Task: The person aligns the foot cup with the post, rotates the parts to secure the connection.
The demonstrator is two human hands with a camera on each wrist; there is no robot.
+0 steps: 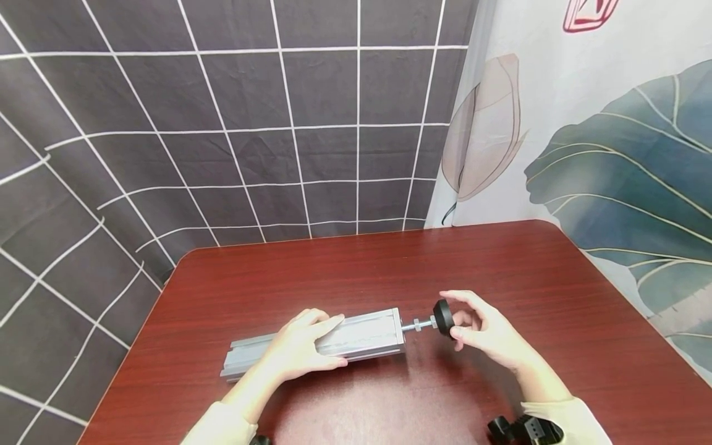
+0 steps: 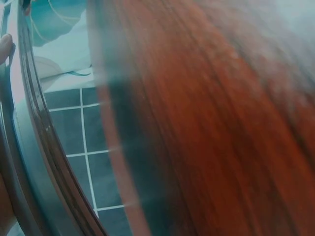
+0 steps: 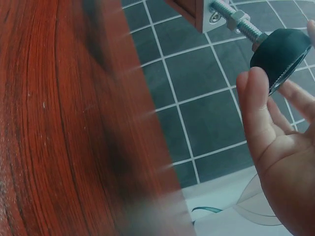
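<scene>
A silver aluminium profile (image 1: 369, 334) lies lengthwise across the middle of my view, over the wooden table. My left hand (image 1: 300, 347) grips it from above, thumb and fingers spread across its width. In the left wrist view the profile's grooved side (image 2: 47, 128) runs along the left edge. From its right end plate sticks out a threaded rod (image 1: 419, 325) with nuts, ending in a round black levelling foot (image 1: 443, 318). My right hand (image 1: 492, 337) holds that foot by its rim; in the right wrist view the thumb (image 3: 257, 91) is against the foot's hollow underside edge.
The reddish-brown table (image 1: 356, 272) has its far edge against a dark tiled-pattern curtain (image 1: 328, 148). To the right hangs a white cloth (image 1: 500, 204) with large leaf prints. A black wrist device (image 1: 534, 429) sits by the right sleeve.
</scene>
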